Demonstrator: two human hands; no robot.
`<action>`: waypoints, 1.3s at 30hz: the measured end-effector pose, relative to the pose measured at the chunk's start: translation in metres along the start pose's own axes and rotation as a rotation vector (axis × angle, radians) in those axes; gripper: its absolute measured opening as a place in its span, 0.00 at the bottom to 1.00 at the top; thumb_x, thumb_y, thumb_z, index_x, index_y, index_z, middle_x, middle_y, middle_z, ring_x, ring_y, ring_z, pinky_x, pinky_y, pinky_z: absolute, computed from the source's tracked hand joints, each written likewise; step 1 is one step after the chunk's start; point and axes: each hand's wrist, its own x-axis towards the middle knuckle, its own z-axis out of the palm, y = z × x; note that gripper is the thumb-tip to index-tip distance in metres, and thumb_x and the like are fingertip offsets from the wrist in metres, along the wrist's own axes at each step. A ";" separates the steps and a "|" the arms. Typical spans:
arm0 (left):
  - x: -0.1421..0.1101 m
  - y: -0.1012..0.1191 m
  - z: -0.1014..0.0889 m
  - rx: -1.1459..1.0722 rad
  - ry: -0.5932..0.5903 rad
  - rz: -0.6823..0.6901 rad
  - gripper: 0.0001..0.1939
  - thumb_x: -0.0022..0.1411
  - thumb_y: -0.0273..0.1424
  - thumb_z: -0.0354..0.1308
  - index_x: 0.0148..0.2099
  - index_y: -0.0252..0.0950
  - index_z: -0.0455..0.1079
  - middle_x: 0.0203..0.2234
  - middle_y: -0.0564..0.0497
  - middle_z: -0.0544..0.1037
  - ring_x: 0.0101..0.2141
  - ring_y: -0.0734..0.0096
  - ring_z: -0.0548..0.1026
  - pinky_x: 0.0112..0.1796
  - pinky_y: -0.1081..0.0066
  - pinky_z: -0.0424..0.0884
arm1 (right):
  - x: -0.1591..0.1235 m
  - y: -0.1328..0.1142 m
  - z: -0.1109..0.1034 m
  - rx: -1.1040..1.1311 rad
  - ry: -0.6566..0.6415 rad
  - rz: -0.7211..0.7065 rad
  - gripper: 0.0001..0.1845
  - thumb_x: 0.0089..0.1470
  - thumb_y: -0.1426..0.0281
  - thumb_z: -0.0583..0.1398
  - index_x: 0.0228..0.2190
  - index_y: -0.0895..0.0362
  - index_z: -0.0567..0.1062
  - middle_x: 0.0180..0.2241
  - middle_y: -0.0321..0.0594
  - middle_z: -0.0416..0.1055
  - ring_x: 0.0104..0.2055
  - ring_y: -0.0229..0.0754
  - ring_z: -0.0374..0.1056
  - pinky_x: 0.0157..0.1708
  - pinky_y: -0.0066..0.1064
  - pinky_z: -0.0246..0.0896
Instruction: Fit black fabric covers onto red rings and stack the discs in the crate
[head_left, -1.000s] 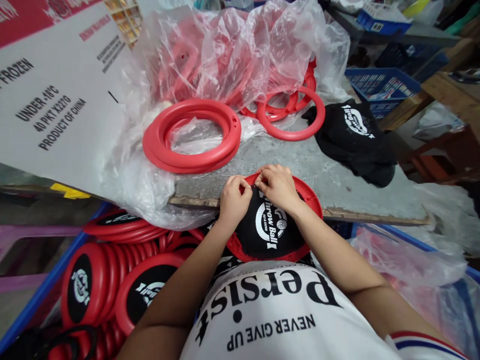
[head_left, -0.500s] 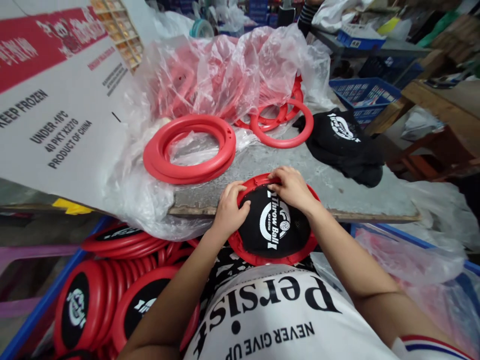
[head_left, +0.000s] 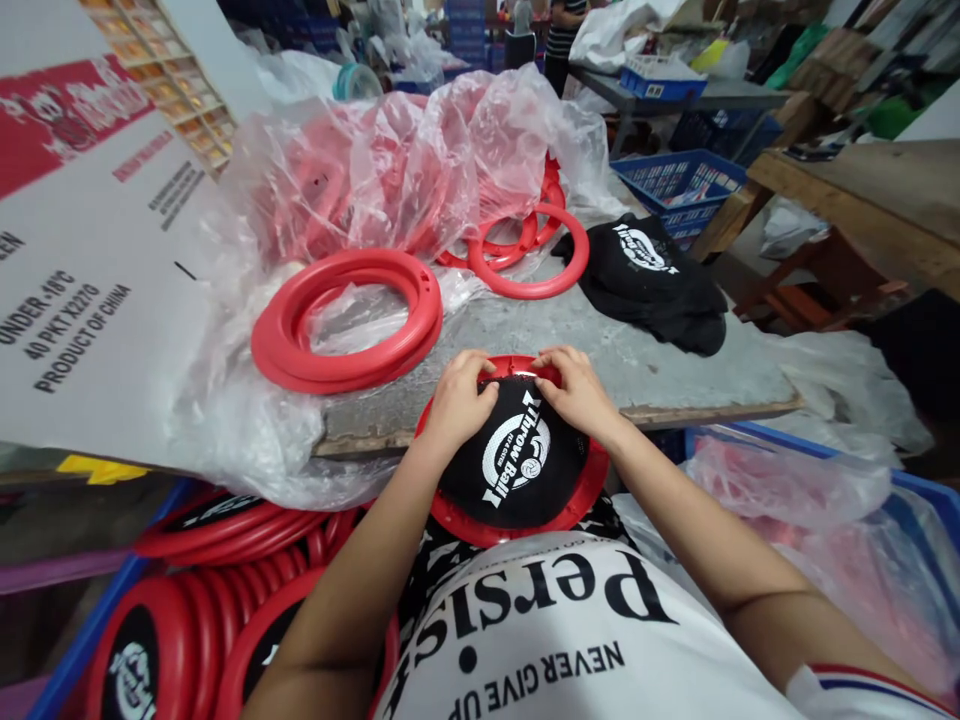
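Note:
In front of my body, propped against the table edge, is a red plastic ring (head_left: 592, 488) with a black fabric disc (head_left: 551, 455) printed "Throw Ball" lying in it. My left hand (head_left: 463, 398) grips the ring's far left rim, its thumb pressing on the fabric edge. At the far right rim my right hand (head_left: 576, 392) does the same, with fingers bent over the rim and thumb on the cloth. Between the two thumbs, a thin gap shows between fabric and ring. The fingertips on the outer side are partly hidden.
On the table (head_left: 480, 345) lie stacked red rings (head_left: 285, 355), one loose ring (head_left: 581, 250), plastic-wrapped rings (head_left: 405, 165) and a pile of black fabric (head_left: 652, 290). A white carton (head_left: 97, 340) stands left. Covered discs (head_left: 199, 640) fill a crate below; another blue crate (head_left: 911, 480) is right.
The ring and fabric have turned, so the print now slants. My right hand has shifted along the far rim, level with my left. The camera view has swung a little to the right.

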 end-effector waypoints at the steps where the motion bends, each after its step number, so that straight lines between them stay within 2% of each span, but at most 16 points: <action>1: 0.000 -0.001 0.000 -0.014 -0.006 -0.008 0.08 0.57 0.21 0.57 0.38 0.39 0.71 0.47 0.46 0.76 0.51 0.59 0.74 0.55 0.57 0.70 | 0.003 -0.002 -0.001 0.003 -0.010 -0.029 0.11 0.56 0.73 0.60 0.42 0.54 0.75 0.53 0.45 0.69 0.57 0.52 0.62 0.60 0.48 0.56; 5: 0.002 -0.001 -0.002 -0.043 -0.033 -0.049 0.05 0.59 0.25 0.58 0.36 0.39 0.73 0.47 0.47 0.76 0.50 0.59 0.75 0.55 0.56 0.70 | 0.018 -0.012 0.001 -0.010 -0.082 -0.095 0.11 0.56 0.72 0.61 0.42 0.54 0.77 0.58 0.45 0.67 0.60 0.53 0.59 0.62 0.51 0.53; 14: 0.007 -0.001 0.002 -0.064 -0.036 -0.119 0.05 0.57 0.24 0.60 0.32 0.39 0.73 0.46 0.48 0.76 0.48 0.59 0.75 0.54 0.57 0.70 | 0.031 -0.018 0.009 -0.054 -0.167 -0.116 0.04 0.55 0.73 0.62 0.34 0.55 0.78 0.58 0.45 0.68 0.59 0.53 0.60 0.61 0.49 0.55; 20: 0.005 0.000 0.001 -0.080 -0.016 -0.119 0.05 0.58 0.23 0.59 0.32 0.39 0.72 0.46 0.49 0.77 0.49 0.60 0.75 0.53 0.59 0.69 | 0.030 -0.019 0.009 -0.029 -0.180 -0.064 0.02 0.54 0.73 0.63 0.30 0.54 0.75 0.55 0.43 0.70 0.57 0.53 0.63 0.58 0.49 0.58; 25: 0.005 0.000 0.002 -0.109 0.011 -0.101 0.05 0.59 0.24 0.58 0.33 0.39 0.71 0.45 0.49 0.77 0.48 0.61 0.75 0.54 0.60 0.68 | 0.030 -0.020 0.008 0.017 -0.173 -0.022 0.02 0.56 0.72 0.63 0.30 0.54 0.74 0.53 0.41 0.71 0.56 0.51 0.64 0.57 0.47 0.58; 39: 0.008 0.004 0.007 -0.053 0.049 -0.151 0.06 0.58 0.23 0.56 0.30 0.39 0.69 0.42 0.48 0.78 0.45 0.60 0.75 0.52 0.60 0.69 | 0.027 -0.021 0.015 -0.065 -0.107 -0.011 0.04 0.57 0.71 0.61 0.29 0.54 0.72 0.47 0.42 0.73 0.51 0.52 0.65 0.53 0.45 0.60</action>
